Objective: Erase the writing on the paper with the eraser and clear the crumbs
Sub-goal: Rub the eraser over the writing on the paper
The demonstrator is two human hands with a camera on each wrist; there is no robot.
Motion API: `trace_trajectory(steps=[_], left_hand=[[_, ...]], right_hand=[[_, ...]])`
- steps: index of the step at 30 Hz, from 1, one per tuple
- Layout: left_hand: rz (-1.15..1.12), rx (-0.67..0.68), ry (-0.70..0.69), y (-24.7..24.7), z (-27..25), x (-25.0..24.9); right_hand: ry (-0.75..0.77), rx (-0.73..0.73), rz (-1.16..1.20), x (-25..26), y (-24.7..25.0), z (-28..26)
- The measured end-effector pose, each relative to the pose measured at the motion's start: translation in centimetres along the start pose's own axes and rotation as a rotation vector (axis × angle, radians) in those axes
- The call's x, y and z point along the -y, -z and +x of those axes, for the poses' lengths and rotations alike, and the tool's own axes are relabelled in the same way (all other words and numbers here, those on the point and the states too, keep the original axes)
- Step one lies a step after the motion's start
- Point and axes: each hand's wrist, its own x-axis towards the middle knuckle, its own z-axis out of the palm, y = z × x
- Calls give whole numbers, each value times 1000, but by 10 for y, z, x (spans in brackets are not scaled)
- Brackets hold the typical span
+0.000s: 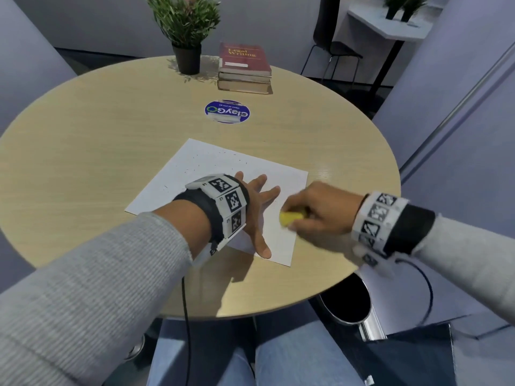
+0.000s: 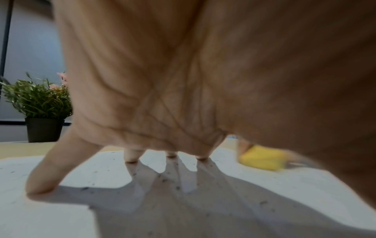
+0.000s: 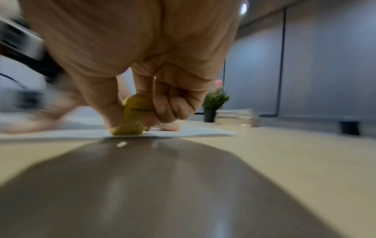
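A white sheet of paper [image 1: 211,168] lies on the round wooden table [image 1: 97,140], turned at an angle. Dark eraser crumbs [image 1: 211,160] speckle its far half. My left hand [image 1: 257,207] lies flat with fingers spread, pressing the paper down near its right half. In the left wrist view the fingertips [image 2: 40,185] touch the paper [image 2: 50,212]. My right hand [image 1: 317,210] pinches a yellow eraser [image 1: 289,217] between thumb and fingers, its end on the paper near the right edge. The eraser [image 3: 132,119] meets the sheet [image 3: 193,132] in the right wrist view; the eraser [image 2: 262,159] shows blurred beside the left hand.
A potted plant [image 1: 186,32] and a stack of books [image 1: 245,69] stand at the table's far side, with a round blue sticker [image 1: 227,112] before them. A round bin [image 1: 345,299] sits below the table's right edge. A black chair [image 1: 331,51] stands beyond.
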Motion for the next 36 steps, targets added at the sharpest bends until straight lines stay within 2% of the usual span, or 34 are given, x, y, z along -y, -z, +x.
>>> trace_trajectory(steps=[2, 3, 5, 7, 8, 13, 15, 17, 18, 20, 23, 25, 28, 30, 33, 36], left_hand=[[-37, -9, -5, -1, 0, 0], [-53, -26, -14, -2, 2, 2], [-27, -69, -40, -8, 5, 3], [10, -58, -45, -10, 2, 3], [19, -51, -41, -9, 1, 3], [-71, -70, -48, -2, 0, 3], [-5, -36, -14, -5, 3, 3], [13, -22, 6, -6, 7, 3], [16, -31, 6, -7, 8, 4], [16, -41, 4, -8, 10, 4], [31, -47, -4, -8, 8, 4], [22, -39, 10, -6, 7, 3], [-14, -2, 32, 1, -1, 0], [-18, -10, 28, 2, -7, -3], [21, -55, 10, -5, -7, -2], [42, -105, -19, -10, -9, -2]], right_hand=[[-104, -84, -58, -20, 7, 7], [-107, -94, -61, -21, 5, 7], [-4, -41, -7, 4, -4, -3], [109, 57, 59, 26, -14, -15], [109, 73, 68, 26, -13, -15], [-133, -94, -113, -23, 10, 9], [-48, -55, -48, -5, 3, 2], [109, 42, 9, 28, -11, -13], [135, 85, 27, 34, -14, -17], [69, 55, 33, 25, -7, -10], [-87, -90, -78, -7, 7, 6], [-56, -101, -53, 2, 3, 3], [101, 30, 29, 39, -14, -15], [35, 24, 42, 33, -6, -12], [-112, -97, -77, 0, 11, 5], [-17, -51, -19, 18, 0, -4]])
